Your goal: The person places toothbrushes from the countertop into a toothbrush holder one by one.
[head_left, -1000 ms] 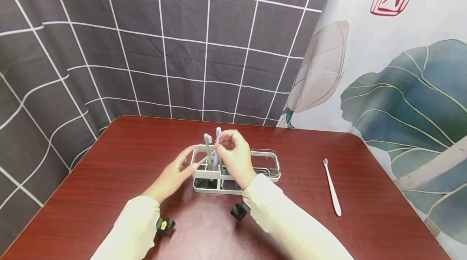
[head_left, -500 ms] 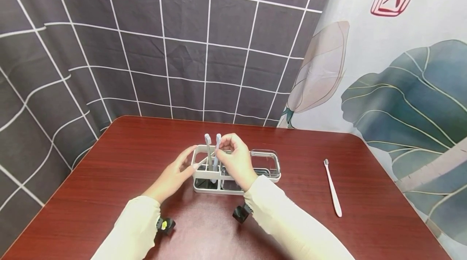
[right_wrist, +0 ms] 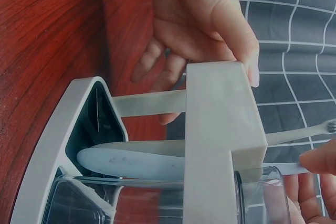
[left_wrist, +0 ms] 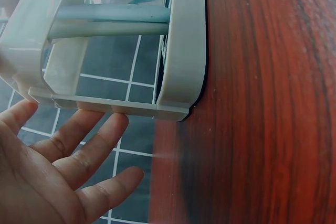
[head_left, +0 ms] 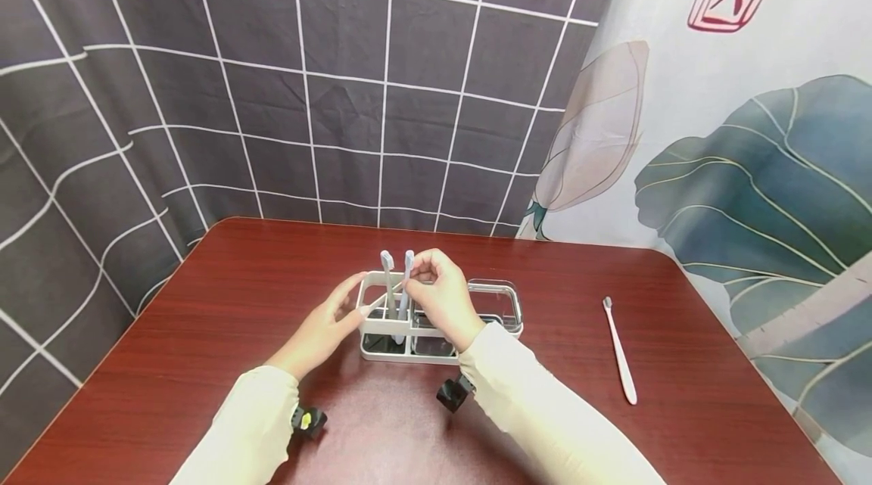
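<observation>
In the head view, a white toothbrush holder [head_left: 384, 324] with clear cups stands on the table. A grey-handled toothbrush [head_left: 390, 284] stands upright in its left section beside a light blue toothbrush [head_left: 405, 296]. My right hand [head_left: 443, 300] pinches the blue brush near its head between thumb and fingers. In the right wrist view, the blue handle [right_wrist: 131, 161] reaches down to the holder's base. At the holder's left end, my left hand [head_left: 330, 326] rests against the frame. The left wrist view shows its spread fingers [left_wrist: 107, 135] touching the frame's outer side.
A white toothbrush [head_left: 620, 352] with a grey head lies on the red-brown table [head_left: 545, 424], right of the holder. A dark grid-patterned curtain [head_left: 341, 91] hangs behind the table. A leaf-patterned white curtain [head_left: 681, 107] hangs at the right.
The blue toothbrush has sunk lower into the holder, and its head now stands level with the grey one. My right hand has lowered slightly with it. The left hand stays in place.
</observation>
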### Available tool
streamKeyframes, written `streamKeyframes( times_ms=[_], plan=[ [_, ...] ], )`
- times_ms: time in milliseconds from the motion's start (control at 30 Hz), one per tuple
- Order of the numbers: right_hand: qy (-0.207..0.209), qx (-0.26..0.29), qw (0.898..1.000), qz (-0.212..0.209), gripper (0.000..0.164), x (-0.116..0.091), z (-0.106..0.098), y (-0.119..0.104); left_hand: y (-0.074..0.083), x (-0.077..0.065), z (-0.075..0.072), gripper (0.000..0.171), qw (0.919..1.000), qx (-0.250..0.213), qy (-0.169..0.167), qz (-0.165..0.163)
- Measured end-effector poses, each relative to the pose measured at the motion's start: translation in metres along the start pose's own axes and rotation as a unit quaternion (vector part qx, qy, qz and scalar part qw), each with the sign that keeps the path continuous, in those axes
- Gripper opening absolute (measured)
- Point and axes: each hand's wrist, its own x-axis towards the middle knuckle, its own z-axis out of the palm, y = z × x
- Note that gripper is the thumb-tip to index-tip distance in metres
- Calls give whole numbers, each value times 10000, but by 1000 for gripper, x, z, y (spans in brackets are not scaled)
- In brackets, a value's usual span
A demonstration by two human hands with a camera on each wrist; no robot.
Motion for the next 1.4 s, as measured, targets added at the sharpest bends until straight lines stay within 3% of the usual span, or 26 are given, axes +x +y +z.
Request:
streamKeyframes(
  times_ms=[333,600,833,967,1200,1400],
  plan=[
    [-19,-59,9999,94,20,1,0,1,0,0,0,59,9999,154,55,28],
    [-215,-242,9994,133,34,0,-7,1,2,-1,-1,59,9998,183,21,21],
    [-316,-284,9990,-130,49,-2,-18,4,2,-1,-1,59,10000,83,6,10],
    [-318,-709,9961,-428,55,-4,-30,5,3,-2,-1,59,10000,65,6,-23],
    [-213,-2141,9720,-944,55,-11,-56,11,2,-2,0,60,9999,130,52,-21],
    [-219,-3230,9339,-1516,57,-20,-82,21,1,-1,0,60,9999,159,52,28]
  ],
)
